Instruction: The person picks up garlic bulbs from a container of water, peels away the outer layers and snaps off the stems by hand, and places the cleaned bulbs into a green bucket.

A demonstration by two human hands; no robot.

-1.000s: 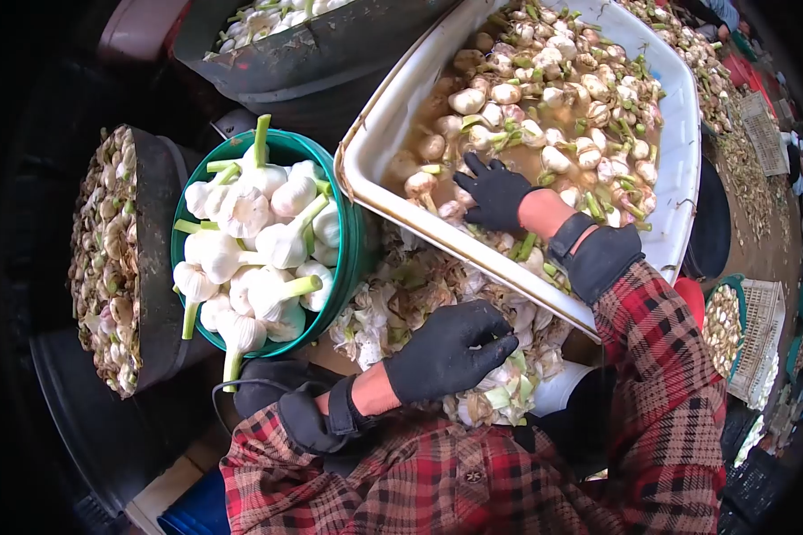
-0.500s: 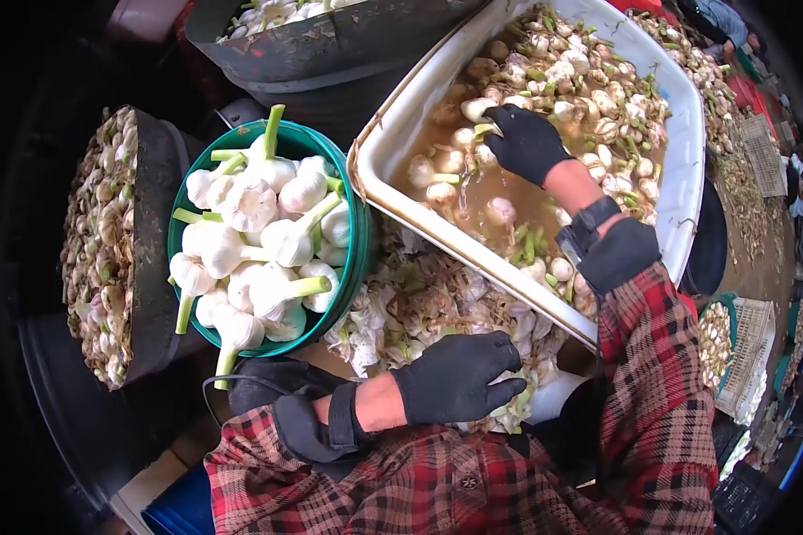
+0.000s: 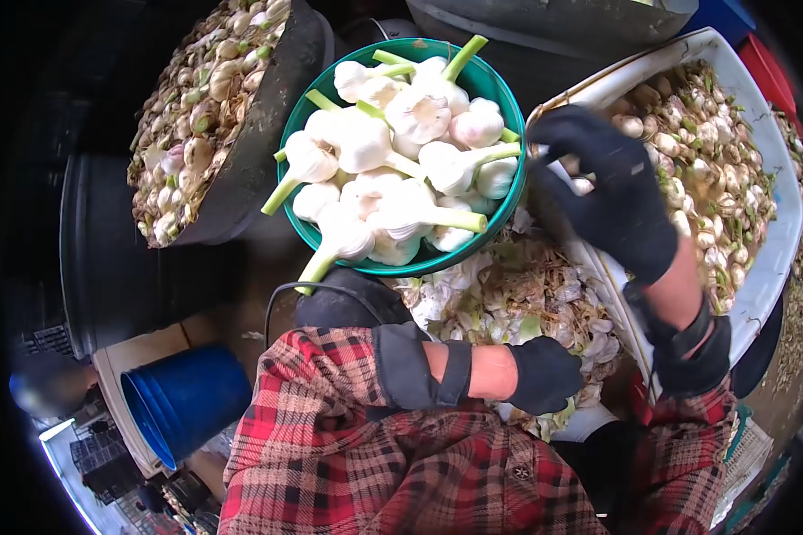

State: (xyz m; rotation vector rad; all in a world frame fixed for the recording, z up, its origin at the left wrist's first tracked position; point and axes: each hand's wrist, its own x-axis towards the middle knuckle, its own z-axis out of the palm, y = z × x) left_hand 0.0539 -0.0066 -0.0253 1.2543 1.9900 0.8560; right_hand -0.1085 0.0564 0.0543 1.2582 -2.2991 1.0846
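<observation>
My right hand [image 3: 602, 183], in a black glove, is over the near left rim of the white tub [image 3: 790, 241], close to the green bucket [image 3: 515, 201]. Motion blurs its fingers, and I cannot make out whether anything is between them. White garlic bulbs [image 3: 363, 143] with trimmed green stems fill the bucket. Inside the tub, small unpeeled garlic bulbs [image 3: 714, 143] lie heaped. Also gloved in black, my left hand [image 3: 547, 374] hovers low before my body with its fingers curled in, nothing visible in them. Beneath it are loose garlic skins [image 3: 526, 285].
To the left stands a dark container [image 3: 272, 125] heaped with unpeeled garlic. A blue bucket [image 3: 187, 401] lies tilted at lower left. Another large dark tub [image 3: 544, 36] stands at the back, and a red container [image 3: 763, 76] is beyond the white tub.
My right hand has come out of the garlic in the tub and moved left to its rim, toward the green bucket. The left hand's fingers have curled in. The view has shifted left.
</observation>
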